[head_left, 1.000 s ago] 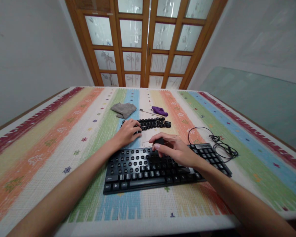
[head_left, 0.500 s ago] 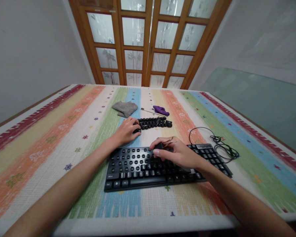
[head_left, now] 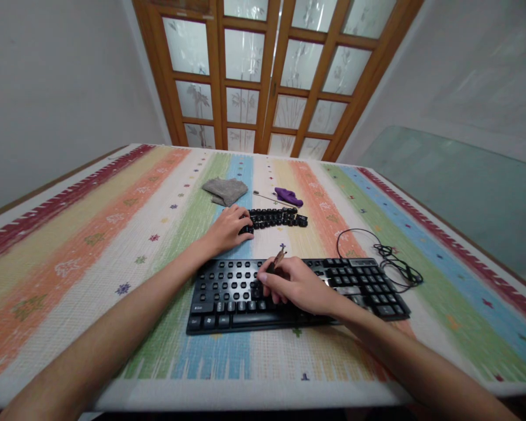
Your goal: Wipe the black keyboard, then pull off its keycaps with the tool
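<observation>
A black keyboard (head_left: 249, 321) lies before me, with bare key stems across its upper left and keycaps still on its lower rows and right side. My right hand (head_left: 304, 286) is closed over the middle of it, pinching a small keycap puller (head_left: 280, 256) with a dark body and thin coppery prongs pointing up. The puller's lower end is hidden by the fingers. Beyond the keyboard, loose black keycaps (head_left: 274, 218) stand in rows on the cloth. My left hand (head_left: 228, 230) curls round the left end of these rows, thumb and fingers against keycaps there.
A folded grey cloth (head_left: 225, 190) lies behind the keycaps. A thin brush (head_left: 272, 199) and a purple cloth (head_left: 288, 196) are to its right. The keyboard's coiled cable (head_left: 398, 266) rests at the right on the striped tablecloth (head_left: 149, 280).
My right hand has moved slightly left and down over the keyboard, and the puller's prongs have swung from pointing right to pointing up. The left hand stays at the keycaps.
</observation>
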The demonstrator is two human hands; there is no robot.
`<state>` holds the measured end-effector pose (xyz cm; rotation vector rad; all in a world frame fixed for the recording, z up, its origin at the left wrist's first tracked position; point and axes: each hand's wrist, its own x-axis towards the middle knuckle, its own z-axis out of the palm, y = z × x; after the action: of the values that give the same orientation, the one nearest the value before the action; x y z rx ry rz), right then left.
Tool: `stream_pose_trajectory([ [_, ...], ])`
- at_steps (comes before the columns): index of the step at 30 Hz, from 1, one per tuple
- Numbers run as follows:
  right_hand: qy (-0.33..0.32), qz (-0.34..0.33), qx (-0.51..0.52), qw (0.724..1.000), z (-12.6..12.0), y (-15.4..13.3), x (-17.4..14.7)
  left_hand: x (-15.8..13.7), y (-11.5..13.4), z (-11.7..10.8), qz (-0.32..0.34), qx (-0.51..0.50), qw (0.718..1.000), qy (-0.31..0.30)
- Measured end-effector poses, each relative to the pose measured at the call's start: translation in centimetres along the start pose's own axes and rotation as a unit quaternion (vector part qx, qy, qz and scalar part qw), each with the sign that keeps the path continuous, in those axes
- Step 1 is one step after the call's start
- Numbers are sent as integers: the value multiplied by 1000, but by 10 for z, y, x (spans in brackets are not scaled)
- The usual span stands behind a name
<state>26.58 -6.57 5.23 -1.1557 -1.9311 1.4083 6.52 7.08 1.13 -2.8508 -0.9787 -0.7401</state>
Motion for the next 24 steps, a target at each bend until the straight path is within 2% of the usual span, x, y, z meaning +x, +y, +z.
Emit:
stream_pose_trajectory([
  [3,27,-36,-102,994,15,-6,-6,0,0,0,3,0,1000,-3],
  [6,-4,-135,-276,952,25,-14,-15,0,0,0,2,-2,1000,-4],
  [8,-20,-152,-319,936,23,-17,-16,0,0,0,1,-2,1000,-4],
  [9,-17,-137,-307,942,20,-17,-13,0,0,0,1,-1,1000,-3],
  [11,9,-67,-223,973,10,-15,-3,0,0,-1,0,-2,1000,-2],
  [13,-36,48,-77,995,-1,-10,10,1,2,-4,1,-12,1000,-2],
  [14,-48,96,-15,994,-5,-7,16,1,3,-5,1,-23,1000,0],
  [16,-42,132,73,988,-12,-3,25,3,6,-10,-1,-64,998,13],
  [18,-25,114,118,986,-17,-1,29,6,11,-17,-21,-130,991,27],
  [20,-2,67,129,989,-22,0,27,9,17,-24,-65,-225,972,13],
  [22,27,13,119,992,-28,-2,24,12,22,-32,-105,-345,932,-44],
  [24,55,-31,103,993,-33,-4,19,13,27,-38,-110,-461,872,-123],
])
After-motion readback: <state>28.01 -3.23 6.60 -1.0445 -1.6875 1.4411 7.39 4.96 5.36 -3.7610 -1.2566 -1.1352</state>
